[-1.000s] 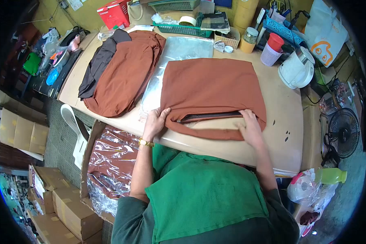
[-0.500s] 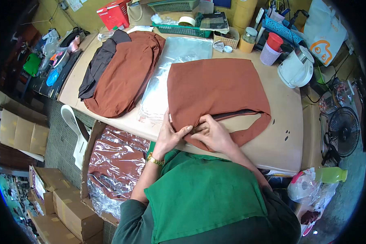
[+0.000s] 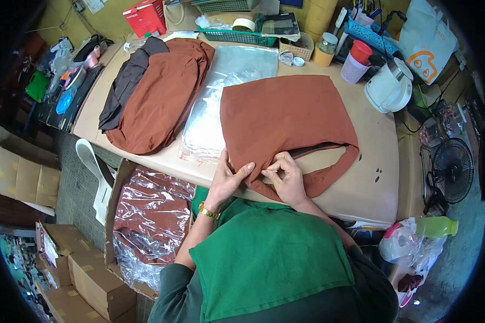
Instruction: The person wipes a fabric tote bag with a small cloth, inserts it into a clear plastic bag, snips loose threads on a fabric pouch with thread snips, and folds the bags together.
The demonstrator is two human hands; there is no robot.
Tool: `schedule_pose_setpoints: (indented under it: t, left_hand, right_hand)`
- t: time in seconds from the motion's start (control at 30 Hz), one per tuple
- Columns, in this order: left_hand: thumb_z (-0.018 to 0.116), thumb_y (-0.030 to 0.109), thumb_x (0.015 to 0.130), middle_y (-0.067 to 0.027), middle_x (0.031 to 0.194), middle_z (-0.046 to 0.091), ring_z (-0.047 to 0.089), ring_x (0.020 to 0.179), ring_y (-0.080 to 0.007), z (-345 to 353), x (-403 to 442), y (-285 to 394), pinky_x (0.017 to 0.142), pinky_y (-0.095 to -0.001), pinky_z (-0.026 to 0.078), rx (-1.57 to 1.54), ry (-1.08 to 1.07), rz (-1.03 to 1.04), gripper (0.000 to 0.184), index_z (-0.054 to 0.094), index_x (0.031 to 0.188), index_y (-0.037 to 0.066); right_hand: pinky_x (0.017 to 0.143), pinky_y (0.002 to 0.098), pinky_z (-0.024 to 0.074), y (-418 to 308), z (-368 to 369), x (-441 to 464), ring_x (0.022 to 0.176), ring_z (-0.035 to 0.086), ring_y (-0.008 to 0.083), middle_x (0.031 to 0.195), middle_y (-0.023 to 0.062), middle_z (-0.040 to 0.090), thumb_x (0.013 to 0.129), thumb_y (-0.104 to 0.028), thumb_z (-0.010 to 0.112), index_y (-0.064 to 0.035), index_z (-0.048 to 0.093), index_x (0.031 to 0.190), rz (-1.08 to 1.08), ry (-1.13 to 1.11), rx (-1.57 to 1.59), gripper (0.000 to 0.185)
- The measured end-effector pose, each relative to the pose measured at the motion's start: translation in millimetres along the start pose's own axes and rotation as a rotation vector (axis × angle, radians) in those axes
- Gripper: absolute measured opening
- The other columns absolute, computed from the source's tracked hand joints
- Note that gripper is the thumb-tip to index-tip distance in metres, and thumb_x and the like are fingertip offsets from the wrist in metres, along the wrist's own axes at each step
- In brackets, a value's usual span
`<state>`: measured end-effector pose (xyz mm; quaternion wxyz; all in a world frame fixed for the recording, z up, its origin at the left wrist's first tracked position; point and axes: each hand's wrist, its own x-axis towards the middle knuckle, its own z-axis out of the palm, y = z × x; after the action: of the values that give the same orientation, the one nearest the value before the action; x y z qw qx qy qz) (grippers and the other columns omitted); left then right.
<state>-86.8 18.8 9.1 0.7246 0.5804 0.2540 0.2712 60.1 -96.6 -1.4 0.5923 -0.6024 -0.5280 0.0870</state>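
Note:
A rust-brown fabric shoulder bag (image 3: 285,110) lies flat on the tan table, its strap looped toward me and a dark slit showing at its opening. My left hand (image 3: 227,177), with a gold watch at the wrist, grips the bag's near left corner, thumb on top and fingers underneath. Close beside it, my right hand (image 3: 285,177) pinches the cloth where the strap meets the body; the fingertips cover whatever small detail is there. To the left rests a pile of rust-brown cloth pieces (image 3: 159,99) with a dark part (image 3: 125,81) along its side.
Clear plastic sleeves (image 3: 248,59) lie between pile and bag. Baskets (image 3: 237,36), a jar (image 3: 325,49), a red cup (image 3: 361,51) and a white kettle (image 3: 389,86) line the back. Below left, a carton holds plastic-wrapped brown goods (image 3: 151,210). A fan (image 3: 452,169) stands right.
My right hand has turned, its fingers curling closer into a pinch on the bag's cloth. My left hand keeps its hold. The whole view has shifted slightly.

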Motion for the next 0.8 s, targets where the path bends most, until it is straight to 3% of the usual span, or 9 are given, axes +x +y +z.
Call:
schedule_pose_setpoints:
  t: [0.03, 0.1, 0.3, 0.4, 0.5, 0.57, 0.63, 0.7, 0.8]
  left_hand:
    - [0.075, 0.009, 0.084, -0.0196, 0.136, 0.049, 0.052, 0.122, -0.0234, -1, 3, -3, 0.104, -0.036, 0.044, -0.086, 0.015, -0.051, 0.074, 0.03, 0.141, -0.004]
    - [0.074, 0.007, 0.085, -0.0199, 0.134, 0.051, 0.054, 0.12, -0.0232, -4, 6, -12, 0.102, -0.0351, 0.045, -0.133, 0.055, -0.053, 0.07, 0.031, 0.139, -0.004]
    - [0.069, -0.003, 0.085, -0.0195, 0.133, 0.05, 0.053, 0.12, -0.0222, 12, 4, -16, 0.102, -0.0359, 0.046, -0.238, 0.2, -0.001, 0.062, 0.032, 0.136, -0.003]
    - [0.068, -0.002, 0.087, -0.0202, 0.135, 0.046, 0.048, 0.126, -0.0235, 14, 7, -26, 0.104, -0.0363, 0.044, -0.079, 0.14, 0.039, 0.064, 0.029, 0.138, -0.002]
    - [0.067, 0.005, 0.09, -0.0209, 0.138, 0.043, 0.046, 0.128, -0.026, 14, 8, -30, 0.107, -0.0368, 0.04, 0.009, 0.098, 0.123, 0.068, 0.024, 0.143, -0.001]
    - [0.067, 0.01, 0.092, -0.0215, 0.141, 0.041, 0.045, 0.128, -0.0252, 17, 6, -16, 0.107, -0.0364, 0.039, -0.325, 0.173, -0.052, 0.072, 0.021, 0.145, -0.001]
    - [0.067, 0.014, 0.092, -0.0221, 0.142, 0.04, 0.044, 0.129, -0.0246, 13, 1, -12, 0.105, -0.0356, 0.041, -0.338, 0.158, -0.053, 0.075, 0.018, 0.148, 0.0]
    - [0.067, 0.014, 0.093, -0.0205, 0.14, 0.043, 0.045, 0.129, -0.0235, 8, 1, -15, 0.103, -0.0348, 0.043, -0.063, 0.0, -0.013, 0.073, 0.02, 0.147, 0.0]
    - [0.07, 0.017, 0.091, -0.0184, 0.138, 0.046, 0.047, 0.125, -0.0225, 8, 2, -18, 0.102, -0.0348, 0.043, -0.131, -0.04, -0.115, 0.074, 0.024, 0.146, 0.0]
  right_hand:
    - [0.06, 0.029, 0.0458, 7, 3, -5, 0.067, 0.058, 0.0149, 0.078, 0.006, 0.054, 0.083, 0.0, 0.071, 0.0002, 0.059, 0.077, -0.001, -0.002, 0.002, 0.014]
    - [0.06, 0.0239, 0.0471, 15, 7, -15, 0.064, 0.058, 0.0102, 0.078, 0.004, 0.054, 0.089, -0.001, 0.067, -0.001, 0.055, 0.081, 0.34, -0.109, 0.488, 0.015]
    - [0.056, 0.0226, 0.0499, 20, -2, -9, 0.059, 0.061, 0.0103, 0.077, 0.0033, 0.054, 0.098, -0.007, 0.056, -0.0029, 0.048, 0.088, 0.502, -0.2, 0.812, 0.014]
    - [0.054, 0.0226, 0.0496, 13, -1, -3, 0.059, 0.061, 0.0108, 0.078, 0.0042, 0.055, 0.099, -0.009, 0.055, -0.0033, 0.048, 0.087, 0.551, -0.309, 0.827, 0.015]
    - [0.054, 0.0224, 0.0494, 8, -1, 2, 0.058, 0.06, 0.0095, 0.076, 0.0037, 0.056, 0.098, -0.007, 0.057, -0.0035, 0.048, 0.087, 0.585, -0.244, 0.786, 0.014]
    - [0.055, 0.022, 0.0492, 14, 4, -1, 0.058, 0.059, 0.0086, 0.075, 0.0032, 0.056, 0.098, -0.006, 0.057, -0.0034, 0.048, 0.088, 0.539, -0.179, 0.724, 0.014]
    - [0.055, 0.0215, 0.0491, 22, 6, -5, 0.058, 0.058, 0.0076, 0.073, 0.0027, 0.056, 0.097, -0.005, 0.058, -0.0034, 0.048, 0.088, 0.497, -0.116, 0.663, 0.014]
    - [0.054, 0.0205, 0.0481, 25, 6, -5, 0.058, 0.057, 0.0061, 0.07, 0.0023, 0.056, 0.096, -0.004, 0.059, -0.0036, 0.048, 0.088, 0.451, -0.148, 0.586, 0.014]
    - [0.051, 0.0201, 0.0465, 14, 6, -4, 0.056, 0.057, 0.0065, 0.071, 0.0033, 0.058, 0.096, -0.004, 0.059, -0.0044, 0.049, 0.086, 0.459, -0.189, 0.718, 0.014]
